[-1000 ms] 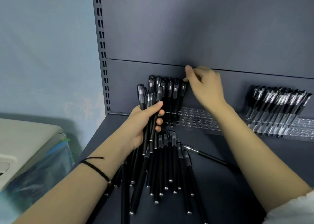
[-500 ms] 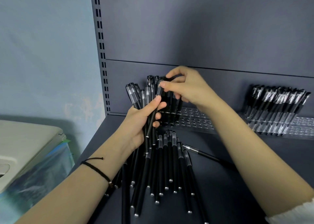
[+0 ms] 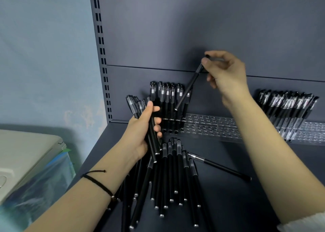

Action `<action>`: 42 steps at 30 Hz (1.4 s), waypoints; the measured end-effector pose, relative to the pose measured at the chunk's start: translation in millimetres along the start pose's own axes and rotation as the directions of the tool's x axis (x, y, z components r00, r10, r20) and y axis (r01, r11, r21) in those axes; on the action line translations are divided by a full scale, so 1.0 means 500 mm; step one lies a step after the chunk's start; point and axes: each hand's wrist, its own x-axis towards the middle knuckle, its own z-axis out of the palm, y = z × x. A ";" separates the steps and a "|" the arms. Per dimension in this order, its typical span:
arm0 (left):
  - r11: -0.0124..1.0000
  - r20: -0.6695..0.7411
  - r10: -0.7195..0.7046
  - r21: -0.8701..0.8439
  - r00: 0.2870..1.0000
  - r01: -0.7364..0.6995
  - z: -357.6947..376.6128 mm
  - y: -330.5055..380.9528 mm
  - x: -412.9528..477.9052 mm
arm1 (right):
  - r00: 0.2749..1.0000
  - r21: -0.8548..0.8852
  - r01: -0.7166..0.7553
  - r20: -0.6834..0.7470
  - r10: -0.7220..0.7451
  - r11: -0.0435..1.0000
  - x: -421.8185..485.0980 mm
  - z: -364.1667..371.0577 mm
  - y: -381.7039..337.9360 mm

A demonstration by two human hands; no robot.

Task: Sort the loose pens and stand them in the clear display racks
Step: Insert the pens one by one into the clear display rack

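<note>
My left hand (image 3: 140, 135) grips a small bundle of black pens (image 3: 153, 140), caps up, above a heap of loose black pens (image 3: 168, 177) lying on the dark shelf. My right hand (image 3: 226, 73) is raised near the back panel and pinches a single black pen (image 3: 187, 91) by its cap end, the pen slanting down-left over several pens standing (image 3: 167, 105) in the left end of the clear rack (image 3: 211, 126). One stray pen (image 3: 219, 166) lies apart to the right of the heap.
A second clear rack (image 3: 313, 131) at the right holds several clear-barrelled pens (image 3: 288, 108). A slotted upright (image 3: 102, 55) edges the shelf unit on the left. Beyond it sits a pale lidded bin (image 3: 26, 157) wrapped in plastic against a blue wall.
My right hand came down from the rack to the bundle, drew one pen out of it, then lifted it up and to the right. My left hand stayed put with the bundle.
</note>
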 end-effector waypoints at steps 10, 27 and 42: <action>0.989 0.097 -0.136 -0.041 0.986 0.141 0.001 -0.001 0.007 | 0.983 -0.329 0.172 0.118 -0.141 0.929 0.014 -0.007 0.045; 0.989 0.063 -0.127 -0.065 0.990 0.131 0.000 -0.002 0.010 | 0.939 -0.355 0.280 0.295 -0.177 0.892 0.004 0.006 0.027; 0.998 0.107 -0.061 0.008 0.992 0.060 0.005 -0.001 -0.005 | 0.941 -0.617 0.210 0.338 0.015 0.758 0.005 -0.007 0.043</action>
